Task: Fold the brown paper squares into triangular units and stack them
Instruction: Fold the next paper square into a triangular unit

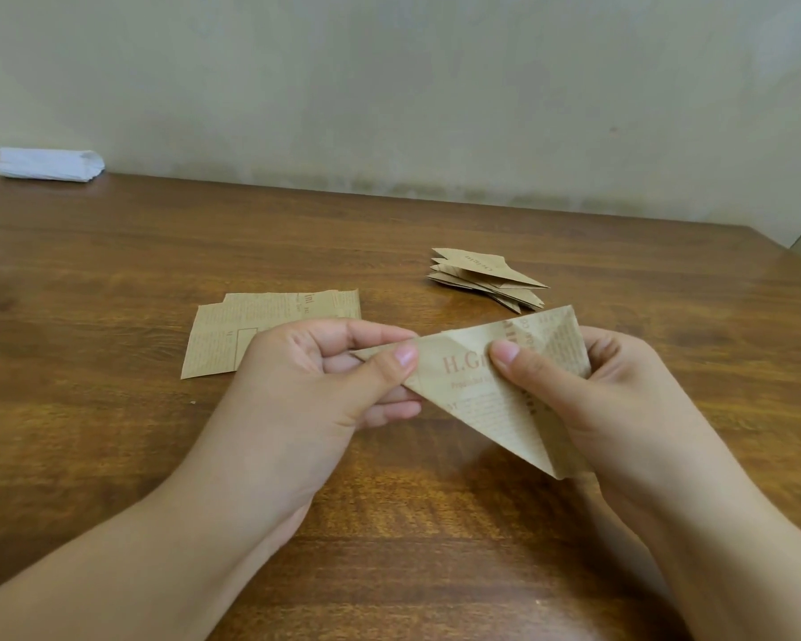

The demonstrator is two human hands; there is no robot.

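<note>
Between both hands, printed brown paper [482,390] forms a creased triangle.

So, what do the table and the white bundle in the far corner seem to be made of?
The table looks like wood or wood veneer: brown grain streaks, with a soft sheen that suggests varnish. The white bundle seems to be folded paper or thin plastic; layered edges show, but it is too far away to tell which.

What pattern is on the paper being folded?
Brown kraft paper with newspaper-style print, seen in the head view.
</note>
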